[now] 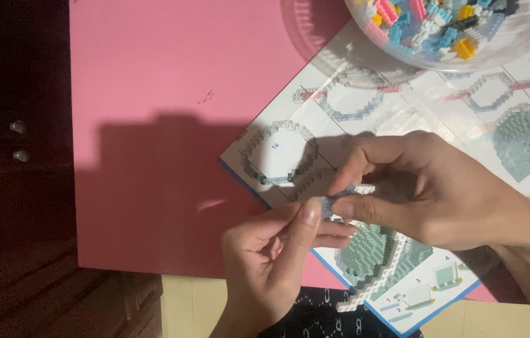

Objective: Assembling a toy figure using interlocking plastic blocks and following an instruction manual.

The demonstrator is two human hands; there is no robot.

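Fingers of both hands, left (271,250) and right (427,188), pinch a pale block strip (355,191) above the instruction sheet (315,125)

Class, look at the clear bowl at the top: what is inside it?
The clear bowl holds a heap of small building bricks in pink, blue, white, yellow and dark colours. The frame's top edge cuts off the rest.

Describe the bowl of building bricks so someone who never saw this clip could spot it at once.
Start at the pink table and follow the instruction sheet to its top right end. There, cut by the frame's top edge, sits the clear round bowl. It alone holds loose pink, blue, yellow, white and dark bricks.
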